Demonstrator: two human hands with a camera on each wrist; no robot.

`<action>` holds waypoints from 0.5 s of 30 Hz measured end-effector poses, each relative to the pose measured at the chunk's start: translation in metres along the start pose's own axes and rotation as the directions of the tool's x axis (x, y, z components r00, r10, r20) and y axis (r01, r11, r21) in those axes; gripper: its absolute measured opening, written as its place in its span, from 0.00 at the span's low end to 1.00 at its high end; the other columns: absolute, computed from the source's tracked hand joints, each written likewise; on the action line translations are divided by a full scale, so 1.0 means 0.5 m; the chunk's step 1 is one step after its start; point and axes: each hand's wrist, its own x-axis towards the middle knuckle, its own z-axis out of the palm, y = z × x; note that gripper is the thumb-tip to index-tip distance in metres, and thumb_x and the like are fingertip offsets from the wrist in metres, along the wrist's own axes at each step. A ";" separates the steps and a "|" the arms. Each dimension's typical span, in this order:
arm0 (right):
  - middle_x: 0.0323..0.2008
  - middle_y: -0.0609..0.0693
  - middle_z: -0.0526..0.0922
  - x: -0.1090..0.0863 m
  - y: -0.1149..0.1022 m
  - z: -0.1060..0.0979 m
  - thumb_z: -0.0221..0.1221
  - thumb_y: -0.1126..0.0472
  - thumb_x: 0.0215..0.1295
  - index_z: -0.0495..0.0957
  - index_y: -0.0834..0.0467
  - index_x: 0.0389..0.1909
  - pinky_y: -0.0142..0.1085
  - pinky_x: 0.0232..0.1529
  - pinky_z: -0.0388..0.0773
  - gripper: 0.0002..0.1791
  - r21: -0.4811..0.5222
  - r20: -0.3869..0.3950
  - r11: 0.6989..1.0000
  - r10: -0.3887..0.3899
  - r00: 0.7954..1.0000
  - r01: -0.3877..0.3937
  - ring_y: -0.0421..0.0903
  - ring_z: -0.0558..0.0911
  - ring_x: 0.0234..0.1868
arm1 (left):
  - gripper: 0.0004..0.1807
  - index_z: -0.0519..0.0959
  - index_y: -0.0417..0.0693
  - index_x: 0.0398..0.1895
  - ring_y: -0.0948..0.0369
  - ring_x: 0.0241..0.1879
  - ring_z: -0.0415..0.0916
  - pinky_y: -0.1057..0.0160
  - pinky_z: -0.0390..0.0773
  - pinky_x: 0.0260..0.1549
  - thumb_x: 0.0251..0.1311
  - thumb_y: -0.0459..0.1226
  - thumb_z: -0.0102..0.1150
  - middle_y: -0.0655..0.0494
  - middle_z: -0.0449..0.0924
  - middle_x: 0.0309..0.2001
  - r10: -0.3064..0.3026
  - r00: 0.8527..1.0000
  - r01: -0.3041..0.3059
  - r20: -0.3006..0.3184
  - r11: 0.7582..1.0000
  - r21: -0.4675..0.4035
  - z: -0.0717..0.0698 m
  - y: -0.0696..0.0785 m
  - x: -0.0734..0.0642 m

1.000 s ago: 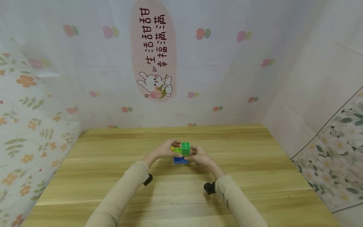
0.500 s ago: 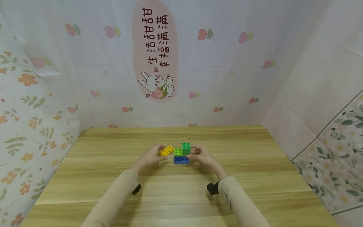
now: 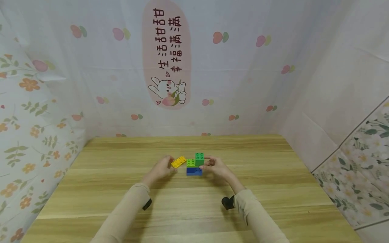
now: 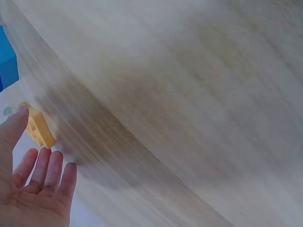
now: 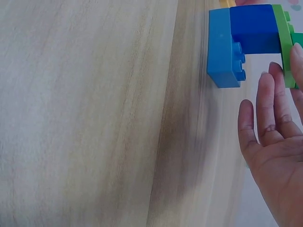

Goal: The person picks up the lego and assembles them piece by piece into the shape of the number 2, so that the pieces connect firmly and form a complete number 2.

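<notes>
A stack of toy building blocks stands mid-table: a light blue brick at the bottom, a dark blue brick on it, a lime plate overhanging above, and a green brick on the plate's right end. My right hand has its thumb and forefinger at the green brick, the other fingers extended below the plate. To the left of the stack is a yellow brick with two rows of studs, tilted. Beside it my left hand has loose fingers; the thumb tip overlaps the brick in the left wrist view.
The wooden table ends at a patterned cloth backdrop with hearts and a rabbit print. Floral cloth hangs at the left and right sides. Black wrist cameras sit at both sleeve cuffs.
The left hand moved left from the stack with the yellow brick, then its fingers loosened and drew back slightly while the brick stayed put. The right hand stayed at the green brick.
</notes>
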 end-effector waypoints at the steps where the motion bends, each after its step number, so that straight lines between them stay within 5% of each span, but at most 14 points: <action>1: 0.41 0.60 0.82 0.000 0.001 0.000 0.60 0.60 0.59 0.64 0.64 0.62 0.46 0.51 0.76 0.31 0.000 -0.001 1.000 0.002 1.000 -0.002 0.51 0.81 0.43 | 0.24 0.69 0.35 0.52 0.56 0.42 0.72 0.57 0.76 0.46 0.52 0.35 0.63 0.45 0.74 0.45 -0.011 1.000 0.011 0.002 1.000 -0.003 0.001 0.001 0.001; 15: 0.41 0.58 0.83 0.001 0.009 -0.001 0.61 0.56 0.58 0.63 0.63 0.63 0.45 0.51 0.76 0.34 0.009 0.007 1.000 -0.006 1.000 0.006 0.48 0.82 0.42 | 0.21 0.72 0.35 0.46 0.59 0.36 0.68 0.61 0.74 0.40 0.52 0.37 0.63 0.47 0.71 0.40 -0.065 0.995 0.070 -0.070 0.995 0.077 0.020 0.003 0.012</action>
